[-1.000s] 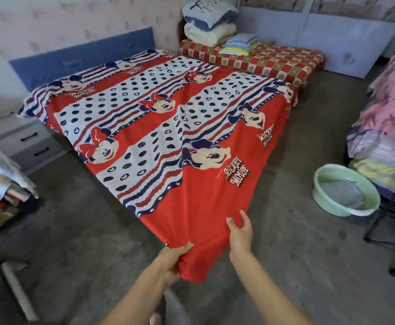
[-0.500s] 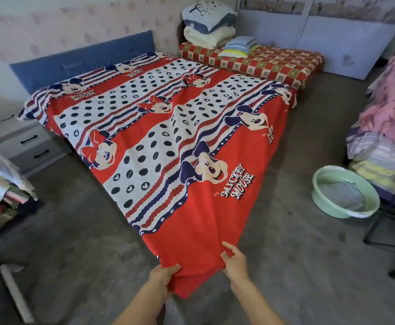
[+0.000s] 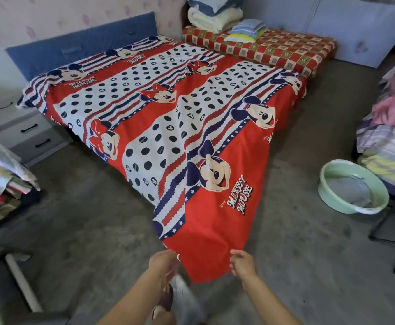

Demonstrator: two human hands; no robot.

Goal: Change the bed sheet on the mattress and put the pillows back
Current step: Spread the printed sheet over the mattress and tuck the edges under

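Heads up: your left hand [image 3: 162,262] and right hand [image 3: 242,263] each pinch near corner of bed sheet [image 3: 159,118], spread over mattress. Yank harder and far edge by headboard [image 3: 81,52] probably slides off.

Both forearms bare, no sleeves in view. Left hand [image 3: 162,262] and right hand [image 3: 242,262]: no rings or watch visible. Dark reddish slipper [image 3: 164,300] on foot, motion-blurred.

soft, even daylight with weak shadows, wide-angle bending at the edges, and my left hand [image 3: 162,263] smeared by motion blur, the far corners dim.
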